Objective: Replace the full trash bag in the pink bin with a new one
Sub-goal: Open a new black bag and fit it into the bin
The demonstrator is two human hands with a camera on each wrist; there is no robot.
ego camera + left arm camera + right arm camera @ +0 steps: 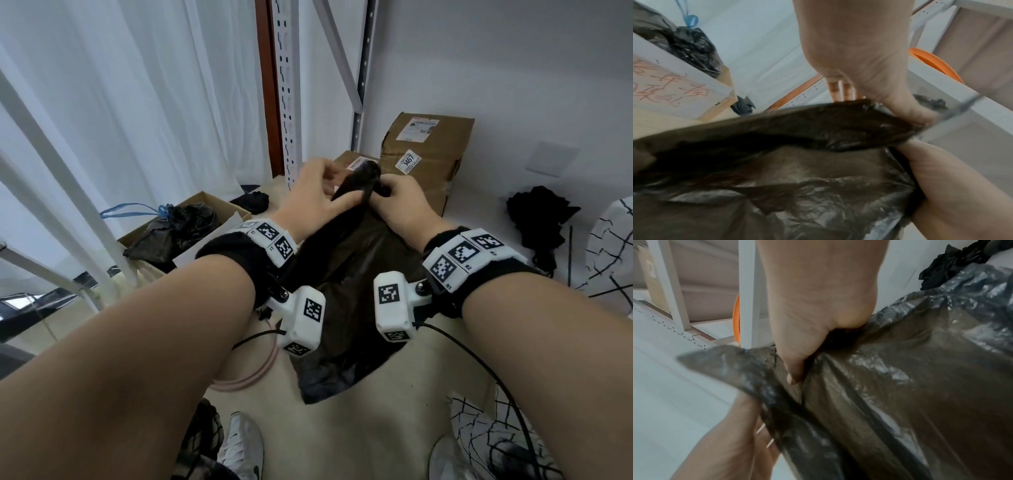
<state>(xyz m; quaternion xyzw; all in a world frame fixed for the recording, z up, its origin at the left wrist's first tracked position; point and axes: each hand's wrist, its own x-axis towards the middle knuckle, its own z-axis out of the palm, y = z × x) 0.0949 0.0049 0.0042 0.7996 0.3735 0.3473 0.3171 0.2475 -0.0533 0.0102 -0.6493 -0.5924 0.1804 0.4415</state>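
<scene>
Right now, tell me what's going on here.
A person is working a thin dark trash bag with both hands. The left hand and right hand pinch its top edge close together, apparently rubbing it open, while the rest hangs down in front of them. A tied full bag with a blue drawstring sits in an open box to the left. A pink rim shows low by the left wrist, nearly hidden; nothing lines it yet as far as shows.

The pale floor (387, 425) carries two cardboard boxes (428, 161) at the far side, an open box (219, 209) left — tied black bag (171, 233) inside — dark cloth (537, 216) right.
</scene>
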